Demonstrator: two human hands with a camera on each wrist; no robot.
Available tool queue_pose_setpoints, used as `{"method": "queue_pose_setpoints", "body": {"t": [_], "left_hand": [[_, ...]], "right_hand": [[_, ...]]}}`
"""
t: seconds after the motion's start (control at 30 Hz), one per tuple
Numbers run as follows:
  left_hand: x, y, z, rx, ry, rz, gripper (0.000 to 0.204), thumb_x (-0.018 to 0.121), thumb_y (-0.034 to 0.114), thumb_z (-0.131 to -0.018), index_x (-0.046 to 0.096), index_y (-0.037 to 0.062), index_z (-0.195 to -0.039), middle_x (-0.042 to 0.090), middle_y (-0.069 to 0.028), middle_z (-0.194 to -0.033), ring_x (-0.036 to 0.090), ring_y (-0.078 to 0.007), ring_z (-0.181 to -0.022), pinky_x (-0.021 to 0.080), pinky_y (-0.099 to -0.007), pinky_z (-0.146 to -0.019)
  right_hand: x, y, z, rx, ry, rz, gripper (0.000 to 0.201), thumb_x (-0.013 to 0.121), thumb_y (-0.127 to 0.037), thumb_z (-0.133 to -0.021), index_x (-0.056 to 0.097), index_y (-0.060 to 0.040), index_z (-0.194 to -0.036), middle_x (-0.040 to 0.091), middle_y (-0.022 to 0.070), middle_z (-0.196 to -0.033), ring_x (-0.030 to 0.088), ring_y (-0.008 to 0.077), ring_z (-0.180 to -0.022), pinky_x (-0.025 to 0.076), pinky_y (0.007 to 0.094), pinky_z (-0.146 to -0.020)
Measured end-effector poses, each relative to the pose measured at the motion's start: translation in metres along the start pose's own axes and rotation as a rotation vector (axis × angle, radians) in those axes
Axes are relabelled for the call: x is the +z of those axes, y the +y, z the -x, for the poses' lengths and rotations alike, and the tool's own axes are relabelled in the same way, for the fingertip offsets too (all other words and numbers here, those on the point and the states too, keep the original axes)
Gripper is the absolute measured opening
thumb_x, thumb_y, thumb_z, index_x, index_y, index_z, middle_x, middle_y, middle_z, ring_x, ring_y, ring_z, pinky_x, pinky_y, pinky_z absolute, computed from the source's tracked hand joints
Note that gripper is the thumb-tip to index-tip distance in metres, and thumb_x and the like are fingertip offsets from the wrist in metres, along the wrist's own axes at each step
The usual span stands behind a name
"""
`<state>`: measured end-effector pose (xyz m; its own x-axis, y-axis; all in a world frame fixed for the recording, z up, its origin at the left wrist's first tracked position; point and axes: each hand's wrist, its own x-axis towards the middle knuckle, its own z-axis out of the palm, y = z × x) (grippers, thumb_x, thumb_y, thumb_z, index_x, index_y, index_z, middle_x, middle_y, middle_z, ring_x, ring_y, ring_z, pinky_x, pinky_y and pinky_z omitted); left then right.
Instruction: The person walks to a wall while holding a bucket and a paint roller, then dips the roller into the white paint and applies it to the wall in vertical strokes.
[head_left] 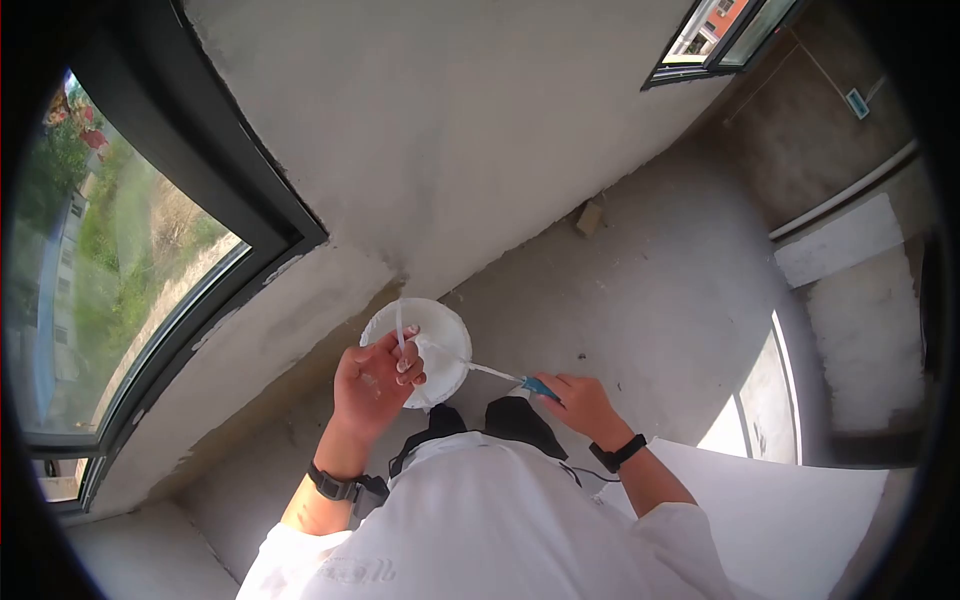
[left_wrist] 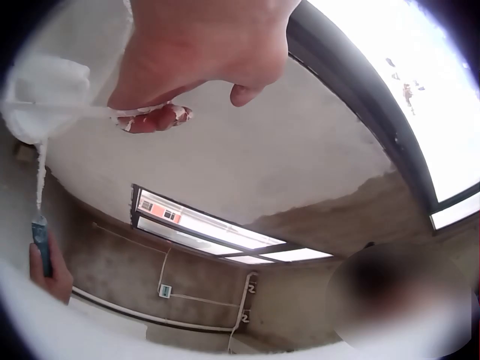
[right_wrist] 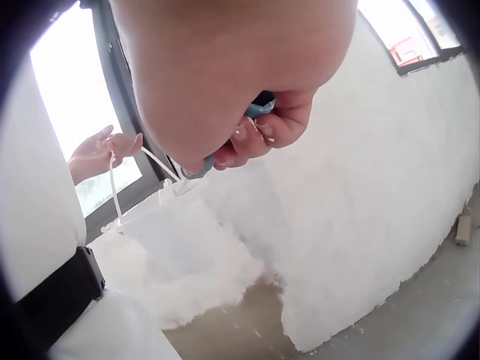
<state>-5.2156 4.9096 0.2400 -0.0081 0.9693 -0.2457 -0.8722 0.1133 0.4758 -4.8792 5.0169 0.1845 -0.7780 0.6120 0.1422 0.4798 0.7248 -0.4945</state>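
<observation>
My left hand [head_left: 372, 390] is palm up, its fingers curled round the white bail handle [head_left: 400, 318] of a white bucket [head_left: 466, 338]. White paste coats the bucket's inside, and smears of it show on the left fingertips [left_wrist: 180, 114]. In my right hand [head_left: 582, 406] I grip the teal handle [head_left: 541, 386] of a scraper that looks like a putty knife. Its narrow-looking blade [head_left: 495, 372], coated white, points left to the bucket's rim. The right wrist view shows the right fingers [right_wrist: 289, 124] wrapped round the tool, while its blade is hidden there.
A dark-framed window [head_left: 265, 225] stands close on the left. Ahead rises a grey plastered wall [head_left: 400, 120] with a smaller window [head_left: 715, 40] farther along. On the concrete floor [head_left: 620, 290], a brick-like block [head_left: 589, 219] lies by the wall. A white panel [head_left: 780, 500] is at lower right.
</observation>
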Motion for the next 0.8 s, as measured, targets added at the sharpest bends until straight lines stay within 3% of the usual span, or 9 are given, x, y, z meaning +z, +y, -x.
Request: {"method": "queue_pose_setpoints", "body": {"t": [0.23, 0.4, 0.5, 0.6, 0.8], "left_hand": [[0.020, 0.020, -0.026, 0.090, 0.083, -0.037, 0.054, 0.050, 0.037, -0.083, 0.051, -0.0006, -0.122, 0.045, -0.0009, -0.080, 0.045, -0.0153, -0.073, 0.043, -0.0334, -0.080], [0.018, 0.009, -0.050, 0.176, 0.152, -0.034, 0.055, 0.051, 0.040, -0.083, 0.051, -0.0005, -0.120, 0.043, -0.0006, -0.078, 0.043, -0.0153, -0.073, 0.044, -0.0340, -0.080], [0.053, 0.011, -0.056, 0.226, 0.197, 0.001, 0.054, 0.051, 0.040, -0.083, 0.051, -0.0002, -0.120, 0.043, -0.0006, -0.078, 0.042, -0.0153, -0.072, 0.044, -0.0341, -0.080], [0.055, 0.003, -0.065, 0.290, 0.197, 0.010, 0.051, 0.050, 0.035, -0.081, 0.051, 0.0007, -0.119, 0.047, -0.0021, -0.079, 0.043, -0.0161, -0.072, 0.041, -0.0340, -0.078], [0.071, -0.001, -0.083, 0.341, 0.156, -0.072, 0.057, 0.053, 0.040, -0.080, 0.051, -0.0011, -0.119, 0.044, -0.0014, -0.078, 0.043, -0.0152, -0.070, 0.044, -0.0334, -0.080]], "right_hand": [[-0.012, 0.034, -0.049, -0.043, -0.050, -0.081, 0.030, 0.071, -0.026, -0.091, 0.068, -0.0134, -0.119, 0.071, 0.0085, -0.088, 0.067, 0.0299, -0.070, 0.053, 0.0390, -0.062], [-0.020, 0.069, -0.085, -0.124, -0.171, -0.072, 0.033, 0.069, -0.028, -0.094, 0.067, -0.0136, -0.123, 0.072, 0.0094, -0.094, 0.068, 0.0302, -0.076, 0.054, 0.0386, -0.065], [-0.049, 0.080, -0.109, -0.169, -0.163, -0.213, 0.036, 0.074, -0.022, -0.089, 0.068, -0.0129, -0.123, 0.072, 0.0111, -0.094, 0.068, 0.0308, -0.076, 0.055, 0.0379, -0.066], [-0.051, 0.105, -0.122, -0.236, -0.148, -0.194, 0.033, 0.071, -0.024, -0.092, 0.067, -0.0114, -0.122, 0.070, 0.0112, -0.089, 0.066, 0.0319, -0.074, 0.053, 0.0401, -0.064], [-0.066, 0.135, -0.134, -0.341, -0.133, -0.242, 0.029, 0.070, -0.025, -0.093, 0.067, -0.0104, -0.119, 0.070, 0.0106, -0.088, 0.066, 0.0313, -0.072, 0.051, 0.0415, -0.061]]}}
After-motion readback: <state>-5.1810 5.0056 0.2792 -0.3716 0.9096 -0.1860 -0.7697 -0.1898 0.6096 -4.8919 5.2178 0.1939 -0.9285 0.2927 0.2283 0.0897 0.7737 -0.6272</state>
